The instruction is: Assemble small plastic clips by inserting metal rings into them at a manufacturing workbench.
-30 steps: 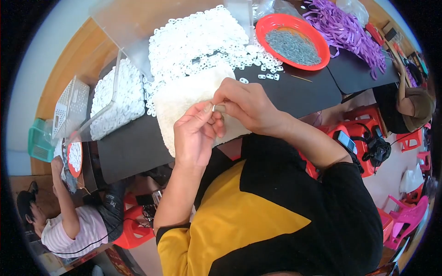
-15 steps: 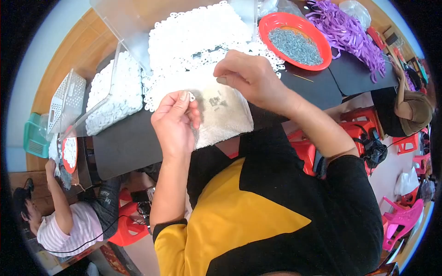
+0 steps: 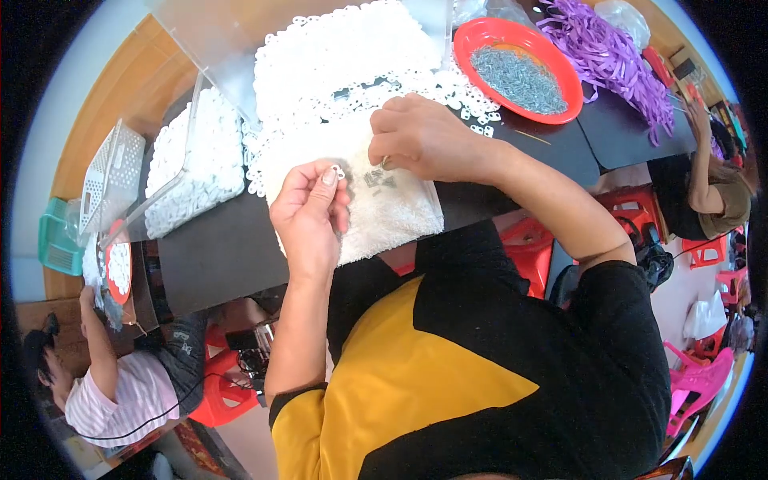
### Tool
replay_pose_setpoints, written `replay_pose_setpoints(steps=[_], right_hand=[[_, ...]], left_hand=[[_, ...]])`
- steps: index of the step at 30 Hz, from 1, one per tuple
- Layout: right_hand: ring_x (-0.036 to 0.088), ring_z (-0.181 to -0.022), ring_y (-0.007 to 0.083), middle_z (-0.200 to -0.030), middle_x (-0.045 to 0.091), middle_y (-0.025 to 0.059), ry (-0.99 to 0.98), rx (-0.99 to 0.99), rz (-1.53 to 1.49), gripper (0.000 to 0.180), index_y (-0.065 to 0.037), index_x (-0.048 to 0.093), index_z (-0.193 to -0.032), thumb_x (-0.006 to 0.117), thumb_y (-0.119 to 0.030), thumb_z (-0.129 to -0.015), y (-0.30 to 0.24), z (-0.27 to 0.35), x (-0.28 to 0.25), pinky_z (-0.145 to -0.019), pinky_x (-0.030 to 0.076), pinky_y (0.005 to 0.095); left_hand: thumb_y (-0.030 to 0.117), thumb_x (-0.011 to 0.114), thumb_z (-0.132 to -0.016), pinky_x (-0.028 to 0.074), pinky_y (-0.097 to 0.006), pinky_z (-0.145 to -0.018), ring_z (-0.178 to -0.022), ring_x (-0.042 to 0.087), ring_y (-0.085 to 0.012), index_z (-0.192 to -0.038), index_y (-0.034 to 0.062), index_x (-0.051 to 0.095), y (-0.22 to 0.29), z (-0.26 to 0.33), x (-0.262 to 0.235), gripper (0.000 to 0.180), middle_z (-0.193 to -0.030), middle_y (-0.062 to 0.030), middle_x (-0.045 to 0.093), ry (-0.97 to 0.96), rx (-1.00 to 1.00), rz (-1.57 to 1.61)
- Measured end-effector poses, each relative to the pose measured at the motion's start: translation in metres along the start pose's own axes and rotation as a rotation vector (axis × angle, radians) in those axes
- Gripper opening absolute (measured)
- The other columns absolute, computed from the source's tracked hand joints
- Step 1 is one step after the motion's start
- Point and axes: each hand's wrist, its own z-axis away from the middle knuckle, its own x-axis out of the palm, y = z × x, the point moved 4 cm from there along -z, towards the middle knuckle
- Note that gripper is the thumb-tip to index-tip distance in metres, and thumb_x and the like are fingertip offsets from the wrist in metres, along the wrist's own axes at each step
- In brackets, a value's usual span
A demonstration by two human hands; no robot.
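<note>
My left hand (image 3: 308, 224) pinches a small white plastic piece with holes (image 3: 338, 172) between thumb and forefinger, over a cream towel (image 3: 408, 216) with a dark printed mark. To its right, my right hand (image 3: 428, 140) is closed, its fingertips pressed together above the same towel. Whatever lies in that pinch is too small and hidden to make out. Beyond both hands spreads a heap of similar white plastic pieces (image 3: 344, 56), some loose at the towel's far edge. A red oval bowl (image 3: 574, 100) at the far right holds many thin grey metal pieces (image 3: 520, 80).
Purple ribbons (image 3: 616, 68) lie at the far right of the dark table (image 3: 216, 268). A thin stick (image 3: 532, 138) rests near the bowl. At left stand a clear bin of white pieces (image 3: 196, 152) and a perforated white basket (image 3: 112, 164). Co-workers sit on either side.
My right hand has come down slightly toward the towel's mark, its fingers curled more. My left hand has shifted a little to the right and down, still holding the white piece.
</note>
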Motion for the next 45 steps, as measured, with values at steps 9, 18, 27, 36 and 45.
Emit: replay_pose_setpoints(steps=[9, 18, 27, 36, 45], right_hand=[[0.053, -0.09, 0.0207, -0.084, 0.054, 0.0023, 0.062, 0.067, 0.106, 0.008, -0.011, 0.061, -0.078, 0.067, -0.014, -0.073, 0.003, 0.004, 0.012, -0.078, 0.039, 0.0345], [0.053, -0.09, 0.0202, -0.084, 0.053, 0.0016, 0.075, 0.059, 0.121, 0.01, -0.012, 0.061, -0.08, 0.067, -0.015, -0.073, -0.001, 0.006, 0.012, -0.077, 0.038, 0.0344], [0.054, -0.08, 0.0219, -0.079, 0.053, 0.0035, 0.175, -0.022, 0.215, 0.009, -0.01, 0.058, -0.077, 0.063, -0.014, -0.07, -0.02, -0.003, -0.007, -0.071, 0.038, 0.035], [0.054, -0.078, 0.0227, -0.076, 0.053, 0.005, 0.008, -0.08, 0.482, 0.01, -0.008, 0.057, -0.074, 0.062, -0.014, -0.067, -0.031, -0.022, 0.012, -0.069, 0.038, 0.035], [0.058, -0.079, 0.0273, -0.08, 0.059, 0.0074, 0.161, 0.134, -0.045, 0.008, -0.007, 0.061, -0.082, 0.062, -0.014, -0.078, -0.01, -0.013, 0.018, -0.07, 0.042, 0.0382]], left_hand=[[0.007, 0.059, -0.093, 0.036, -0.018, -0.041, -0.051, 0.047, -0.0054, -0.096, -0.0008, 0.062, -0.001, 0.003, 0.001, 0.009, -0.072, -0.0041, 0.06, -0.017, 0.057, -0.089], [0.007, 0.059, -0.094, 0.035, -0.018, -0.041, -0.051, 0.047, -0.0052, -0.097, -0.0012, 0.062, -0.001, 0.006, 0.001, 0.009, -0.072, -0.0041, 0.06, 0.002, 0.122, -0.116], [0.009, 0.059, -0.094, 0.034, -0.018, -0.041, -0.05, 0.045, -0.0046, -0.095, 0.0003, 0.061, 0.002, 0.008, 0.006, 0.009, -0.072, -0.0031, 0.058, -0.012, 0.123, -0.138], [0.006, 0.056, -0.094, 0.035, -0.019, -0.041, -0.05, 0.045, -0.0044, -0.093, 0.0007, 0.06, 0.009, 0.005, 0.013, 0.007, -0.071, -0.0023, 0.058, -0.034, 0.215, -0.233], [0.006, 0.056, -0.095, 0.036, -0.019, -0.04, -0.048, 0.046, -0.0048, -0.093, 0.0004, 0.06, 0.007, 0.003, 0.011, 0.008, -0.07, -0.0028, 0.059, 0.035, 0.172, -0.23]])
